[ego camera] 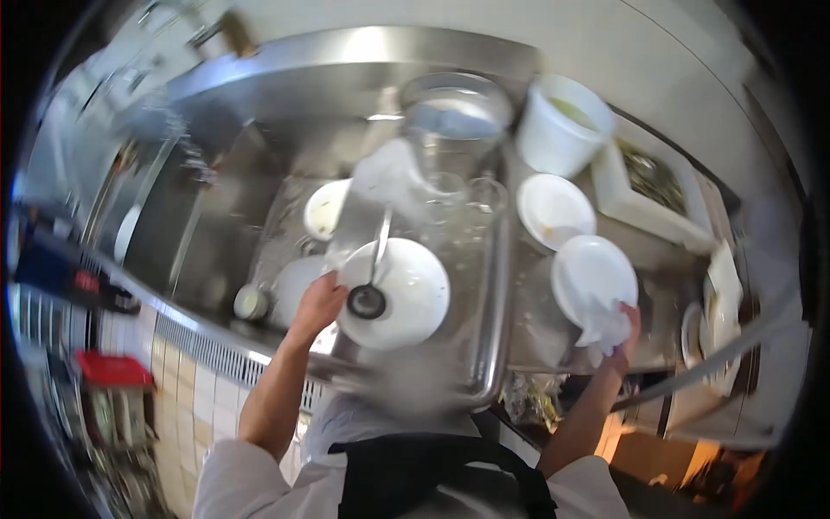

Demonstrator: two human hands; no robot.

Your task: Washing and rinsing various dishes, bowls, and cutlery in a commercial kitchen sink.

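My left hand (322,302) closes on the left rim of a large white bowl (421,295) in the sink. A ladle (367,301) with a dark round head and a metal handle rests in this bowl. Over the metal counter on the right, my right hand (626,331) holds the lower edge of an oval white plate (594,276), with a crumpled white tissue (603,331) against it. Another white plate (554,211), bearing a small yellowish stain, lies just beyond. A smaller white bowl (324,211) with food bits sits farther back in the sink.
Behind the sink stand a large metal pot (457,107) and a white bucket (561,126). A white bin (655,188) of cutlery is at the back right. The sink's raised rim (496,292) divides it from the counter. Drinking glasses (483,194) stand near that rim.
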